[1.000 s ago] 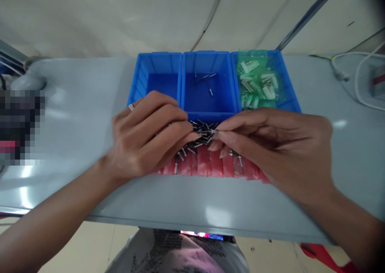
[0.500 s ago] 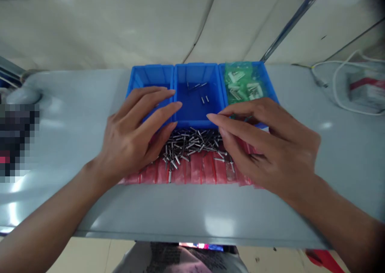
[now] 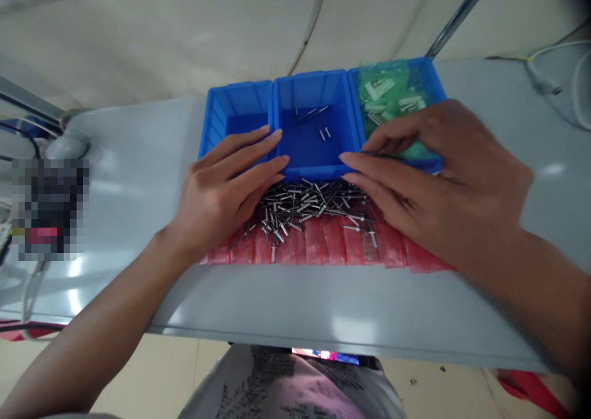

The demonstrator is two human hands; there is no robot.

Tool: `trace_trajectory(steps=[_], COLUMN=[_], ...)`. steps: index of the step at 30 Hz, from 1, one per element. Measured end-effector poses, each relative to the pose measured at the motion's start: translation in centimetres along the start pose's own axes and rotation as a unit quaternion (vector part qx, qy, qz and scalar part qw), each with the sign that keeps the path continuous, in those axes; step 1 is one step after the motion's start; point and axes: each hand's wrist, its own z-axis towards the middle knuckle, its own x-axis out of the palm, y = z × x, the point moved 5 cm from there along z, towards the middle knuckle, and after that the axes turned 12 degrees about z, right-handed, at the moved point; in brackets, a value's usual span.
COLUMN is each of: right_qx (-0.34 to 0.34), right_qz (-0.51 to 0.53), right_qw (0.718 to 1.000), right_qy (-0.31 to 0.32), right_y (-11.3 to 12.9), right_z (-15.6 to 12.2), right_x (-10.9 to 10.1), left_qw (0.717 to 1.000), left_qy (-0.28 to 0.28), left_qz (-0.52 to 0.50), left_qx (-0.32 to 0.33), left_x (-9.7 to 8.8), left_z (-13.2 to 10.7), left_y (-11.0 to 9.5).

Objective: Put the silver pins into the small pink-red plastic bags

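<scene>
A heap of small metal pins (image 3: 307, 207) lies on a red plastic sheet (image 3: 332, 247) on the grey table. My left hand (image 3: 226, 191) rests flat at the heap's left edge, fingers stretched toward the blue bins. My right hand (image 3: 438, 173) lies flat on the right, fingers stretched over the sheet and the front rim of the right bin. Neither hand holds anything. Behind the heap stand three blue bins: the left bin (image 3: 235, 114) looks bare, the middle bin (image 3: 314, 130) has a few pins, the right bin (image 3: 397, 93) holds a green bag of parts.
The grey table (image 3: 138, 179) ends in a front edge near my body. A blurred dark object (image 3: 46, 210) sits at the far left with cables. White cables (image 3: 558, 74) lie at the far right. A metal post (image 3: 457, 16) rises behind the bins.
A second ago both hands pinched pins together over the heap. They have opened and spread apart, fingers now flat beside the heap. The camera view has tilted slightly.
</scene>
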Motion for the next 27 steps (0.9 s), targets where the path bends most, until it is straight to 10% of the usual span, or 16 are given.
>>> trace_trajectory(steps=[6, 18, 27], right_qx=[-0.156, -0.147, 0.041], right_qz=[-0.029, -0.007, 0.147], right_qw=[0.982, 0.982, 0.988], right_qy=[0.097, 0.119, 0.006], right_y=[3.0, 3.0, 2.8], right_z=[-1.0, -1.4, -0.3], right_x=[2.2, 3.2, 0.7], left_qw=[1.000, 1.000, 0.997], left_qy=[0.017, 0.015, -0.052], left_qz=[-0.007, 0.004, 0.019], left_qx=[-0.007, 0.005, 0.047], left_x=[0.0, 0.3, -1.0], left_z=[-0.2, -0.5, -0.1], left_y=[0.1, 0.4, -0.4])
